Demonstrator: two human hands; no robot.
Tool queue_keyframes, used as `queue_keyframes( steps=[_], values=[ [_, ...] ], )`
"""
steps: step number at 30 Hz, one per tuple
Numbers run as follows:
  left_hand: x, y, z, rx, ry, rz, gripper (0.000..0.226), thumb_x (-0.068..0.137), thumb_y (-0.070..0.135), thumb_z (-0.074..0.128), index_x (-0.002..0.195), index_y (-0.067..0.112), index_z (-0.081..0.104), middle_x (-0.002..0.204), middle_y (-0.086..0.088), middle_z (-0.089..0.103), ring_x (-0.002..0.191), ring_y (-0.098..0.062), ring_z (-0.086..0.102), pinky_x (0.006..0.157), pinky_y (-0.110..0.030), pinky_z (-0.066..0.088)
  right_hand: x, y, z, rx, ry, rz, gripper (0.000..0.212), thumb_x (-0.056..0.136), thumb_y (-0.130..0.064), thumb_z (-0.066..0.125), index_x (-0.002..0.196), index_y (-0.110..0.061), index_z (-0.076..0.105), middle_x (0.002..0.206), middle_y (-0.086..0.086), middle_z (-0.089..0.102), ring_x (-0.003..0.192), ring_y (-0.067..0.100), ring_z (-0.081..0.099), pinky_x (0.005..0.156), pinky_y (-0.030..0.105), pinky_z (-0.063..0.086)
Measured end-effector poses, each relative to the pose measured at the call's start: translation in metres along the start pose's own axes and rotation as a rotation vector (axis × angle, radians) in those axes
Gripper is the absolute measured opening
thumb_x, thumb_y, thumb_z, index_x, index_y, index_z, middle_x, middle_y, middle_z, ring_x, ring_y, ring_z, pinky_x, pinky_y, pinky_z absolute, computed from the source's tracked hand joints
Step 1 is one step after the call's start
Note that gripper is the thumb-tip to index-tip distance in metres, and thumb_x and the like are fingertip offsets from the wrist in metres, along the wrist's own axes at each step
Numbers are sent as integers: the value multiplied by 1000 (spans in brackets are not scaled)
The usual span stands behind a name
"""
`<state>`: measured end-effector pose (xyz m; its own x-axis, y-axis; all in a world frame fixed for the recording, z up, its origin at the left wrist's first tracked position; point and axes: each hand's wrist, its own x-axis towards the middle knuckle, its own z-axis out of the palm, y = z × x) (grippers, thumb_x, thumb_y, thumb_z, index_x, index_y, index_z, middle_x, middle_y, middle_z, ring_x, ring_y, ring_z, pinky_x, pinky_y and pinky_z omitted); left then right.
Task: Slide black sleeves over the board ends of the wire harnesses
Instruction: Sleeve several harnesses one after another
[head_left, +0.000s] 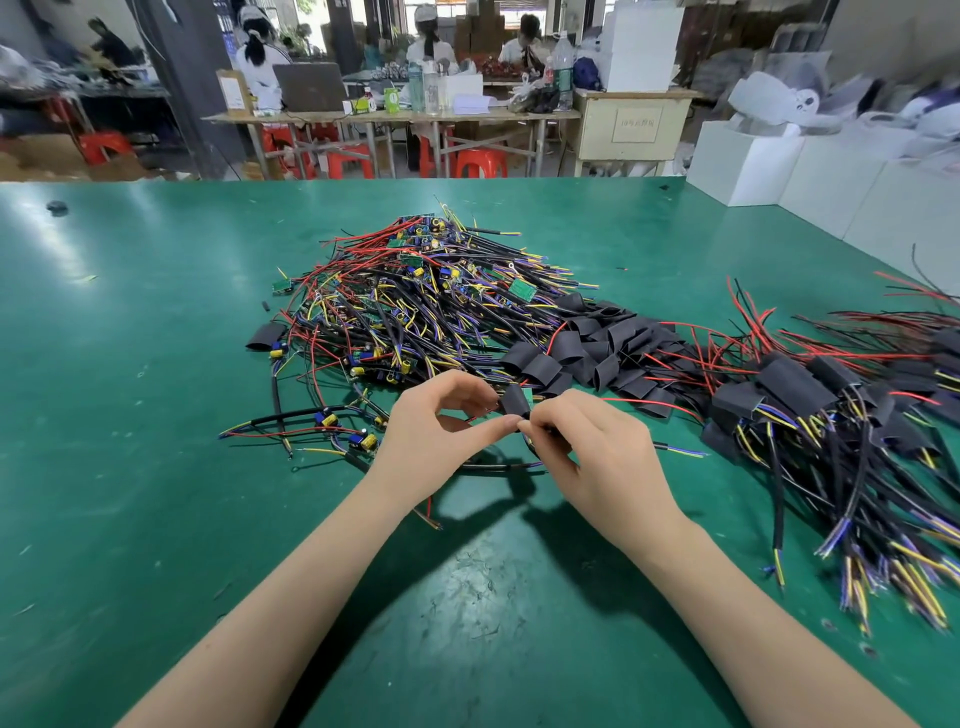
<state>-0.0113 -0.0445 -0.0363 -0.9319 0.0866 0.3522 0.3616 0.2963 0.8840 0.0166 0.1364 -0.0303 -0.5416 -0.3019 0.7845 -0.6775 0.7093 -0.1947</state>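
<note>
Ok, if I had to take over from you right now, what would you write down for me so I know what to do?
Left hand: pinching the wires of the harness in work.
Right hand: pinching the lower edge of the black sleeve, which is partly over the green board; a corner of the board still shows.
Bare harnesses: big pile behind the hands on the green table.
Loose sleeves: heap just right of that pile.
Done: sleeved harnesses piled at the right.
Left: seat this sleeve fully, then work through the bare pile.
</note>
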Motion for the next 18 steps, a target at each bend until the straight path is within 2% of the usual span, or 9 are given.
queue_keyframes(
  steps=[5,9,11,15,18],
  values=[
    [3,-5,-1,5,-54,-19,28,68,36,84,84,22,67,83,10,70,81,-9,66,81,-38,57,1,-1,-2,-5,-1,0,18,91,-7,63,75,1,61,67,9,54,59,29,48,51,39,45],
    [3,-5,-2,-14,-110,-62,45,61,53,80,84,19,65,82,9,69,75,-8,65,79,-35,57,1,-2,-2,-12,-8,1,18,91,-7,61,75,0,62,67,10,54,60,30,49,52,39,45],
    [2,-4,-1,-43,-115,-67,47,58,54,80,82,18,63,78,11,67,71,-7,62,75,-30,56,1,-2,-2,-9,-5,-2,18,91,-7,60,76,0,62,68,10,55,60,30,49,52,38,46],
    [2,-5,0,-106,-118,-76,39,62,39,83,78,15,57,71,14,64,65,-6,59,68,-20,51,1,-1,-3,2,-2,1,16,91,-7,59,77,0,62,69,9,55,61,29,49,53,37,45],
    [2,-7,0,-130,-125,-59,34,72,20,83,73,12,50,76,11,65,70,-11,62,69,-19,51,0,-1,-3,-4,-9,9,17,92,-8,60,76,0,62,68,9,55,60,29,48,53,38,45]
  ],
)
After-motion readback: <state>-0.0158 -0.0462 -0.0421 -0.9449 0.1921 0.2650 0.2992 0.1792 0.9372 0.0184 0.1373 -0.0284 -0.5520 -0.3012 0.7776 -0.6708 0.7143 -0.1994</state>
